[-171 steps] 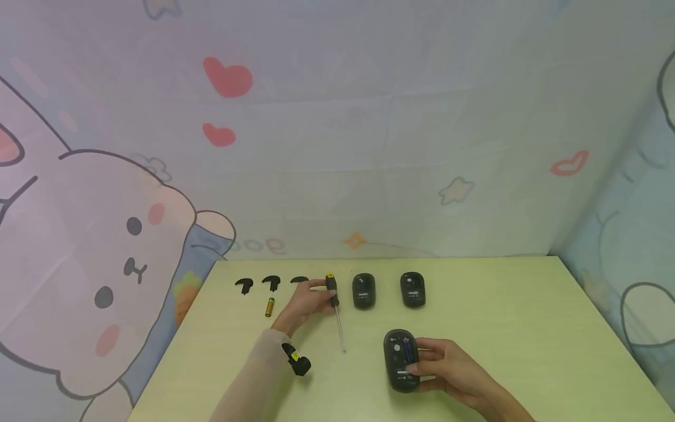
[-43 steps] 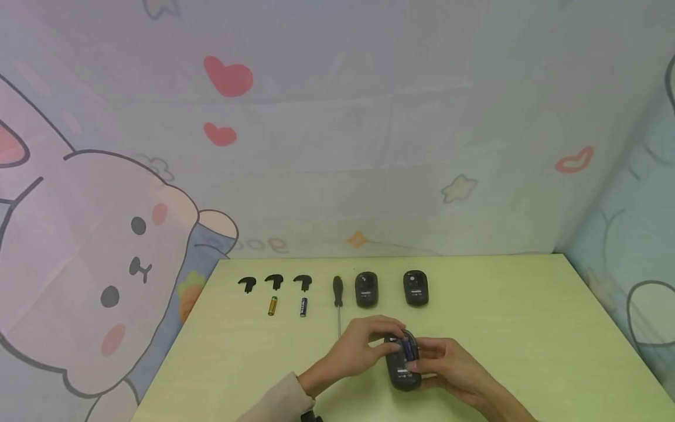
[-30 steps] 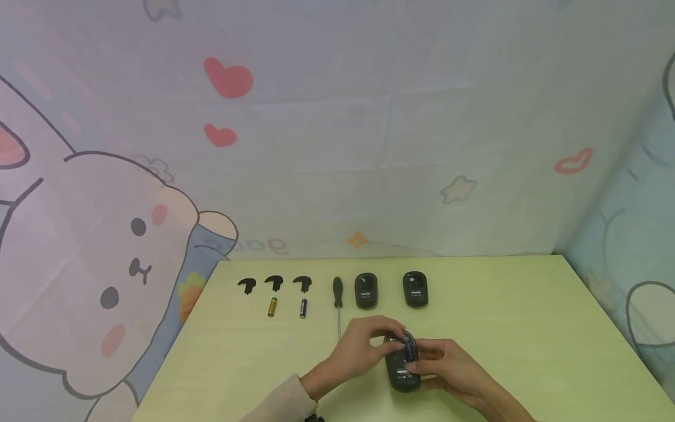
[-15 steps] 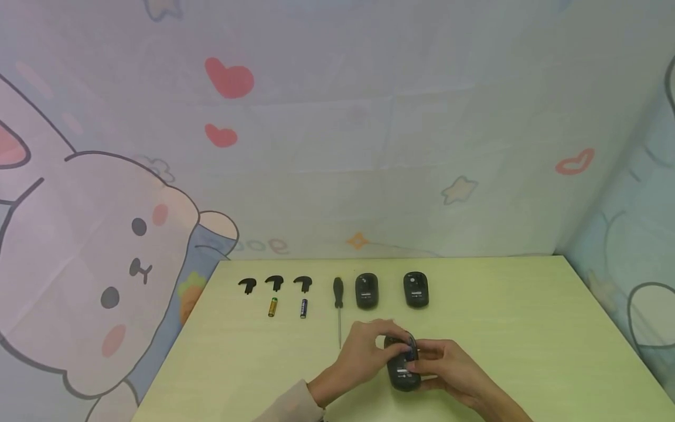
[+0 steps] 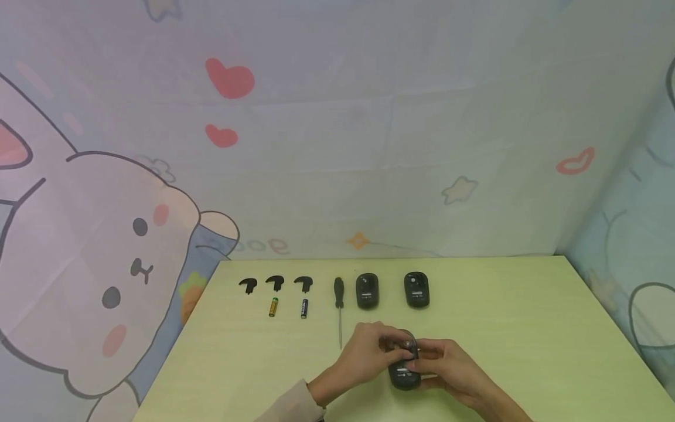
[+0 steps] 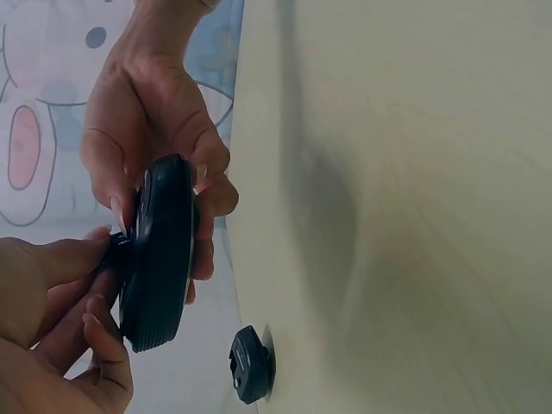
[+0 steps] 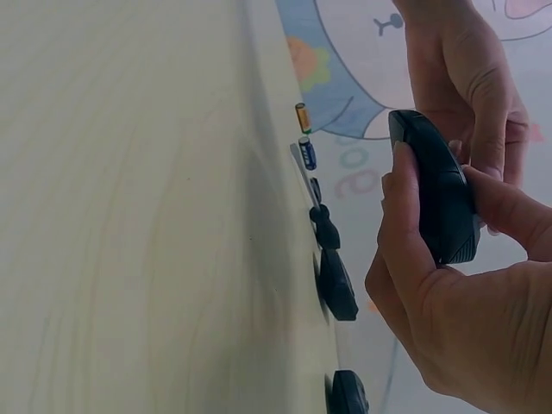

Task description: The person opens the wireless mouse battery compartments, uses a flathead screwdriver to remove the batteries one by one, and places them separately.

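My right hand (image 5: 450, 370) holds a black computer mouse (image 5: 405, 378) above the table, its underside turned up; fingers lie behind it and the thumb on its face. From the left, my left hand (image 5: 361, 354) reaches over the mouse and pinches a battery between thumb and fingers. The silver end of that battery (image 5: 408, 344) points up out of the mouse's open slot. In the left wrist view a dark stub of the battery (image 6: 118, 251) stands out from the mouse's face, partly hidden by the fingers. The right wrist view shows the mouse (image 7: 434, 190) from its edge.
Two more mice (image 5: 367, 291) lie bottom up at the back of the pale table (image 5: 506, 328). Left of them is a black-handled screwdriver (image 5: 339, 293). Further left lie a gold-green battery (image 5: 273, 307), a blue battery (image 5: 304, 309) and three black hooked covers (image 5: 303, 283).
Earlier the left hand held the screwdriver, which now lies on the table. Over the last second the battery tipped up out of the mouse's slot in the left fingers. The right hand keeps its place.
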Demonstrator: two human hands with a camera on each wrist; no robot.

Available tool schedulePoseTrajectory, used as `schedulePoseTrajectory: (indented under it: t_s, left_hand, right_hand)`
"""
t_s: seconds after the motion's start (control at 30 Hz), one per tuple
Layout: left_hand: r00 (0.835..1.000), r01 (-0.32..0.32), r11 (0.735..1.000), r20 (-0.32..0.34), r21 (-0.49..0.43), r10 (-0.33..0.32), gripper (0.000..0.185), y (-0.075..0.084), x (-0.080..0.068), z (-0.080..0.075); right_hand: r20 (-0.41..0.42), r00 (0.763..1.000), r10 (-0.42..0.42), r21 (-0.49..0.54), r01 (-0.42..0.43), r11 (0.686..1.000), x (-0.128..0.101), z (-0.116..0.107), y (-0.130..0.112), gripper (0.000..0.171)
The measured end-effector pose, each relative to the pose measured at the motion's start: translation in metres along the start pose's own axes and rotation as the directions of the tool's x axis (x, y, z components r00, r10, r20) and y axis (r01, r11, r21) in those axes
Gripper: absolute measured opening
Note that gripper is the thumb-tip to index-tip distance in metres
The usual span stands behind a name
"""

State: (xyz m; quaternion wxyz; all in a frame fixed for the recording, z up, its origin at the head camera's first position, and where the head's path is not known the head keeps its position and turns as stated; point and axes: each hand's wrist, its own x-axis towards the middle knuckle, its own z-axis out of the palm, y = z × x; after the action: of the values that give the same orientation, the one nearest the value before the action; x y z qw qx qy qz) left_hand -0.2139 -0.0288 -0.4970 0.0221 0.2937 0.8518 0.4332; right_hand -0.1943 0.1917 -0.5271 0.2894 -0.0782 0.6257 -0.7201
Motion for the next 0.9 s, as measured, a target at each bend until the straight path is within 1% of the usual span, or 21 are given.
schedulePoseTrajectory:
  t_s: [0.2, 0.43, 0.5, 0.6, 0.67, 0.77, 0.9]
  left_hand:
    - [1.0, -0.001, 0.998, -0.007, -0.061, 0.001, 0.017, 0.0, 0.0, 0.0]
    - [1.0, 0.007, 0.997, -0.025, -0.078, -0.009, 0.016, -0.001, -0.002, -0.003]
    - [0.999, 0.013, 0.995, -0.036, -0.096, -0.017, 0.017, 0.0, -0.003, -0.005]
    - [0.998, 0.029, 0.99, -0.059, -0.136, -0.037, 0.019, 0.003, -0.003, -0.01]
    - [0.996, 0.046, 0.983, -0.066, -0.18, -0.058, 0.02, 0.004, -0.004, -0.014]
    - [0.994, 0.077, 0.968, -0.059, -0.238, -0.094, 0.022, 0.004, -0.004, -0.02]
    - [0.991, 0.112, 0.953, -0.043, -0.281, -0.13, 0.024, 0.002, -0.005, -0.028]
  right_hand:
    - [-0.018, 1.0, -0.005, -0.002, 0.005, 1.0, 0.001, 0.002, 0.0, 0.069]
    - [-0.012, 1.0, -0.003, -0.008, 0.003, 1.0, 0.003, 0.002, 0.001, 0.071]
    - [-0.011, 1.0, -0.001, -0.014, 0.001, 1.0, 0.004, 0.002, 0.001, 0.071]
    - [-0.014, 1.0, 0.0, -0.025, -0.001, 1.0, 0.005, 0.002, 0.002, 0.071]
    - [-0.017, 1.0, 0.002, -0.029, -0.002, 1.0, 0.005, 0.003, 0.002, 0.072]
    - [-0.026, 1.0, 0.007, -0.03, -0.008, 1.0, 0.006, 0.003, 0.002, 0.072]
    - [-0.03, 0.999, 0.013, -0.026, -0.014, 1.0, 0.006, 0.004, 0.003, 0.073]
